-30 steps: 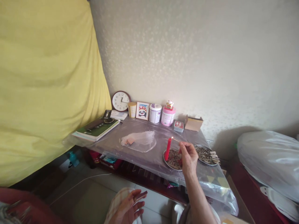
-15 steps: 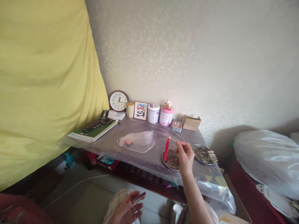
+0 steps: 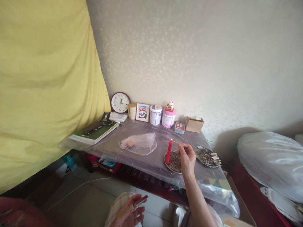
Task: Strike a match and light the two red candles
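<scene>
My right hand (image 3: 187, 158) pinches a thin lit match (image 3: 175, 142) whose burning tip touches the top of a red candle (image 3: 169, 151). The candle stands tilted in a round metal dish (image 3: 172, 162) of dark bits near the table's front edge. Low down by my lap, my left hand (image 3: 129, 212) is closed on a small flat matchbox (image 3: 140, 200). A second metal dish (image 3: 206, 155) lies just right of my right hand, with several match ends sticking out over its right rim.
A low table under clear plastic sheeting (image 3: 142, 157) holds a crumpled plastic bag (image 3: 139, 143), books (image 3: 94, 132), a clock (image 3: 120, 102), a panda picture (image 3: 142, 112), tins (image 3: 156, 114), a red card box (image 3: 179, 127) and a carton (image 3: 194, 124). Yellow cloth (image 3: 47, 88) hangs left; a bagged bundle (image 3: 270, 164) lies right.
The view shifted a little, moving the table left in the picture. My right hand keeps the lit match at the candle's top; my left hand stays low with the matchbox.
</scene>
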Motion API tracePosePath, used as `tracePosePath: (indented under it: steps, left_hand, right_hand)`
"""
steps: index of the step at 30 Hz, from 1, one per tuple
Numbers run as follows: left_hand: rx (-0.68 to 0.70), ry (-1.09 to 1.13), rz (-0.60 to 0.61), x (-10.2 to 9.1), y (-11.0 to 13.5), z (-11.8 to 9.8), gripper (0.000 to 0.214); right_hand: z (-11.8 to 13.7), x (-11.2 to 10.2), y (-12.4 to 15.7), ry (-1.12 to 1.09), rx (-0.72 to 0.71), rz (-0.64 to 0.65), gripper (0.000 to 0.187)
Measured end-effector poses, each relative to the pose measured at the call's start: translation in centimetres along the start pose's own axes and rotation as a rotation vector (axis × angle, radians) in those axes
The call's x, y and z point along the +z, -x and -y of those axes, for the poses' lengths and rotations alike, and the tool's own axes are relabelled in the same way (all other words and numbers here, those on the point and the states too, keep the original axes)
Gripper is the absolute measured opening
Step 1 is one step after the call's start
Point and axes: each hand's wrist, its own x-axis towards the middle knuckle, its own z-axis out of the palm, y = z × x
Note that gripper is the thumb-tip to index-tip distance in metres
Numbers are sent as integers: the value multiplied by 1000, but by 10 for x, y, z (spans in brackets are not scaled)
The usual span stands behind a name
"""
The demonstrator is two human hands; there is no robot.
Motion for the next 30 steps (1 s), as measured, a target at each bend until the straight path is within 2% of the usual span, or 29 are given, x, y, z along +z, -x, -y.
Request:
tracePosePath:
  steps: [7, 15, 22, 30]
  left_hand:
    - [-12, 3, -26, 3, 1, -1, 39]
    - [-18, 3, -17, 0, 0, 0, 38]
    - [-1, -32, -60, -2, -1, 0, 40]
    - [0, -21, -1, -7, 0, 1, 38]
  right_hand:
    - [-1, 0, 1, 16, 7, 1, 38]
    - [-2, 0, 0, -12, 2, 5, 38]
    - [-1, 0, 2, -11, 11, -3, 36]
    - [11, -4, 5, -51, -13, -25, 33]
